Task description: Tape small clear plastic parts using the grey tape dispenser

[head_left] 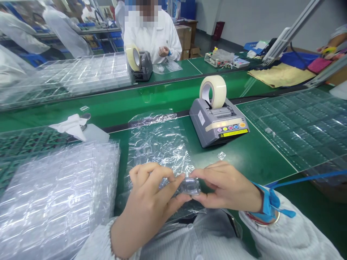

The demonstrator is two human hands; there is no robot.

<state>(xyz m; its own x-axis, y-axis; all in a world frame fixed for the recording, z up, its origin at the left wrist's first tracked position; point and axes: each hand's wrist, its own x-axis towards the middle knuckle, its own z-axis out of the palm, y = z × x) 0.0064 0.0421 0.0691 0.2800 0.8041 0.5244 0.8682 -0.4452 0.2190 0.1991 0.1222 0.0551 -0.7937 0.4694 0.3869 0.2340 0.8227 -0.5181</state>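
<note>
Green bench (260, 153); white-coated people (159, 34) beyond, leftmost cut off. My left hand (151, 195) and right hand (230, 186) pinch a clear plastic piece (190, 185) over crinkled film (158, 139); fingertips (185, 198) partly hide its edges.

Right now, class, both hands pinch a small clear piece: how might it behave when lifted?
The small clear piece is probably stiff, since its outline looks straight-edged between the left hand and right hand. It looks small and see-through, so likely light. Its glossy glints suggest it could slip.
</note>
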